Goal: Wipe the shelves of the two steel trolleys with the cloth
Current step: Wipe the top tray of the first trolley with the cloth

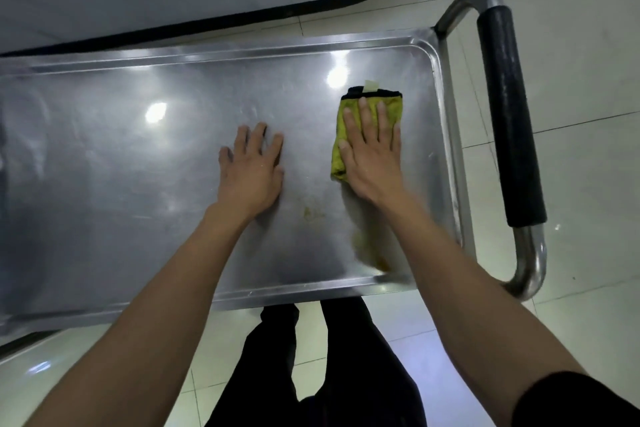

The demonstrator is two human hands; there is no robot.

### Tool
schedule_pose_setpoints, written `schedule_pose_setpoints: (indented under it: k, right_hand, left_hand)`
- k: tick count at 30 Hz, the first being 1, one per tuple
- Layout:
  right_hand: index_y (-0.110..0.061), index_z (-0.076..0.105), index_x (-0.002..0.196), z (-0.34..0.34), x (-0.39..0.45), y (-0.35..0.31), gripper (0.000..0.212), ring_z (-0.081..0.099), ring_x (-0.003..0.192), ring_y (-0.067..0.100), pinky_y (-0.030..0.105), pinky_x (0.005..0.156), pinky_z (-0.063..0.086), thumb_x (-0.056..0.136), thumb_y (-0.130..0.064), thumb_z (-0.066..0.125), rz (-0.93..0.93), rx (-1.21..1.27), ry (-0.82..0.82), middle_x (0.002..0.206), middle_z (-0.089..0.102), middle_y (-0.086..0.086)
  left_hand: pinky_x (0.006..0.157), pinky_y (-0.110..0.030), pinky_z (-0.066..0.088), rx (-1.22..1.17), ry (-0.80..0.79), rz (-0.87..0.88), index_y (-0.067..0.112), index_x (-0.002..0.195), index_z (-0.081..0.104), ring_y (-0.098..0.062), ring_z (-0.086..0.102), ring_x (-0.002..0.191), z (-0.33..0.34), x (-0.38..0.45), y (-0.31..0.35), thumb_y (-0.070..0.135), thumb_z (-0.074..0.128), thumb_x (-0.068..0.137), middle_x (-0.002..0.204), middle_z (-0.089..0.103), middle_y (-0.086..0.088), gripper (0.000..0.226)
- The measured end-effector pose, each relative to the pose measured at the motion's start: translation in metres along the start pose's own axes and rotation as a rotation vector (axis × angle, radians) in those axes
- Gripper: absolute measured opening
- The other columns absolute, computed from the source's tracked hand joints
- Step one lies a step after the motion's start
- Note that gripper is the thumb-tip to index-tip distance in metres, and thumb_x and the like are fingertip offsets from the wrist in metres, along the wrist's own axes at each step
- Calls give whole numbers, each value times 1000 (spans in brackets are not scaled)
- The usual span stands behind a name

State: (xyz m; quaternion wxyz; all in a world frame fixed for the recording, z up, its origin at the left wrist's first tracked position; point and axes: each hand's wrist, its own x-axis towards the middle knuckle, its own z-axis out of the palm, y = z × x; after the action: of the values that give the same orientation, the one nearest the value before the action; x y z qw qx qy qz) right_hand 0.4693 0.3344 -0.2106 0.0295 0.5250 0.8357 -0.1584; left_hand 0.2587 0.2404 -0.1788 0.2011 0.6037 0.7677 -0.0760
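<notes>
Head view: right hand flat, fingers spread, pressing cloth near shelf right rim; left hand flat mid-shelf.

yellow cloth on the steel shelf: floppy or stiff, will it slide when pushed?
Probably floppy: the cloth lies folded and creased under the flat right hand. It likely slides easily, since the shelf is smooth and glossy. It looks light and would likely bunch without palm pressure.

Single head view, steeply downward, close over trolley shelf
</notes>
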Motion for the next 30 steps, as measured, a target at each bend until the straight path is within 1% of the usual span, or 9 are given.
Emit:
schedule_pose_setpoints:
  k: [3,4,9,13,17,21,24,27,30]
  right_hand:
    - [-29,0,161,13,-12,-44,63,-18,153,26,53,123,-8,106,-50,22,-84,9,-27,168,-13,-1]
    - [-28,0,161,17,-15,-58,63,-19,153,26,53,123,-8,106,-50,22,-97,12,-34,168,-13,-1]
    - [-25,1,161,40,-26,-121,64,-19,153,27,53,122,-9,106,-50,23,-175,-13,-49,168,-13,2]
    - [-23,2,162,44,-30,-138,64,-18,153,27,53,123,-7,107,-48,23,-209,-26,-66,169,-12,2]
    - [-24,-1,161,40,-33,-117,61,-19,153,21,50,123,-6,108,-45,22,-249,7,-85,168,-12,-2]
    - [-24,-3,161,34,-44,-82,61,-22,152,19,48,124,-9,108,-44,21,-189,39,-66,168,-16,-4]
    - [-26,-5,161,27,-57,-43,61,-23,152,19,49,124,-7,108,-43,21,-138,44,-59,167,-17,-5]
    - [-26,-4,161,16,-70,4,61,-22,152,19,51,124,-6,106,-45,16,-78,65,-45,168,-16,-6]
    - [-27,-6,161,4,-80,54,63,-22,152,21,54,124,-5,104,-48,9,-15,68,-31,168,-16,-4]
  left_hand:
    - [113,-55,30,-35,63,25,21,145,45,-33,24,145,-1,-22,-17,34,49,100,155,28,-13,46]
    - [112,-55,30,-39,71,8,22,143,47,-33,24,145,2,-30,-24,33,50,100,154,30,-12,45]
    - [114,-56,24,-41,64,-24,23,150,38,-30,15,150,26,-69,-55,33,41,103,161,23,-9,48]
    - [116,-57,22,-46,81,14,20,151,39,-31,15,151,33,-86,-62,33,39,104,162,23,-10,49]
    - [115,-57,23,-1,84,69,16,148,41,-30,15,151,30,-83,-46,32,37,103,163,23,-9,48]
    - [116,-57,23,9,67,118,17,149,38,-30,15,151,29,-75,-20,33,37,103,163,23,-8,48]
    - [116,-58,23,-13,65,127,16,148,38,-30,17,151,29,-72,4,31,40,102,161,26,-9,49]
    - [116,-57,23,-27,49,130,16,147,40,-30,17,151,29,-66,32,30,41,102,161,27,-9,47]
    - [115,-53,25,-76,84,72,15,142,47,-29,22,148,27,-61,54,29,47,97,158,32,-9,47]
